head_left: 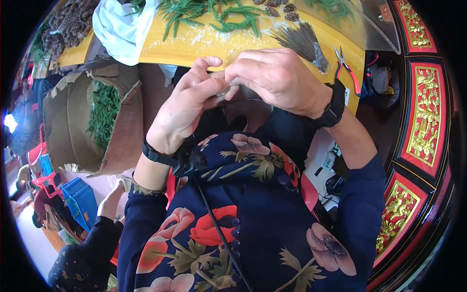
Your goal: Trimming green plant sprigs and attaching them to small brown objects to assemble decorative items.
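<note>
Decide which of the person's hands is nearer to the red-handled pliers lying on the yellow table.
Right. The right hand works just beside the red-handled pliers, a little to their left; the left hand sits farther left, beyond the right hand.

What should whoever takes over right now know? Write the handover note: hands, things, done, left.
Left hand: pinching a small pine cone at the fingertips.
Right hand: fingers on the same cone, working a thin wire at it.
On the yellow table: wire bundle, red pliers, loose cones, green sprigs.
Box of greenery to the left.
Done: cannot tell.
Left: this cone seems unfinished; the loose cones are untouched.
</note>
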Motion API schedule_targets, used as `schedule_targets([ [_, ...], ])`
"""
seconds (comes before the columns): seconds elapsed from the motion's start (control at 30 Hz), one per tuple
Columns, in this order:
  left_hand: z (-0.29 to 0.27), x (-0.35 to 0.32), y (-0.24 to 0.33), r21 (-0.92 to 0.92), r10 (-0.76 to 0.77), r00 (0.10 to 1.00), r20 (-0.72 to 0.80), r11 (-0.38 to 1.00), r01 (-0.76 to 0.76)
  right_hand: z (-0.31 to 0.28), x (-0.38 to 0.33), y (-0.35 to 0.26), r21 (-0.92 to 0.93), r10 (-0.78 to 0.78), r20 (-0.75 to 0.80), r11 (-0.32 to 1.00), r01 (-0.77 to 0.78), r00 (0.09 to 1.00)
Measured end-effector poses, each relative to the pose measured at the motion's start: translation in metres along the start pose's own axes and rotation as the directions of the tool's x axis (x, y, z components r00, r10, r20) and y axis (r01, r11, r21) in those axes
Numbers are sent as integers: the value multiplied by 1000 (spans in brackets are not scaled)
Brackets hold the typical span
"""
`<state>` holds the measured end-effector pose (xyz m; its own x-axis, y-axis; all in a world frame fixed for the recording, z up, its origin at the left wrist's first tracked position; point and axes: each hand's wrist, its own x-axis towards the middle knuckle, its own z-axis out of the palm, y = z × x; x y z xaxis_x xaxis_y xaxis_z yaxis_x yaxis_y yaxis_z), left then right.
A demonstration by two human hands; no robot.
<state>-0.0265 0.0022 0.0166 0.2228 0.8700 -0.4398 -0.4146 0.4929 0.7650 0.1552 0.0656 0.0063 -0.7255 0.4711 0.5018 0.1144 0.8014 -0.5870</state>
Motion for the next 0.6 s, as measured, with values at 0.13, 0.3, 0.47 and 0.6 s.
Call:
schedule_targets([
  [0.13,-6,6,-13,315,293,947,133,893,-321,1,-3,-14,81,303,19,949,-304,953],
  [0.3,-9,6,-9,334,273,943,189,885,-323,-12,0,-11,134,375,-32,920,-368,926],
  [0.47,-22,6,-1,79,49,968,247,994,-70,-12,-6,4,-145,-7,-53,989,0,999],
  [0.6,-16,2,-4,-36,-15,974,226,999,24,-19,1,2,-179,-139,27,974,142,990],
])
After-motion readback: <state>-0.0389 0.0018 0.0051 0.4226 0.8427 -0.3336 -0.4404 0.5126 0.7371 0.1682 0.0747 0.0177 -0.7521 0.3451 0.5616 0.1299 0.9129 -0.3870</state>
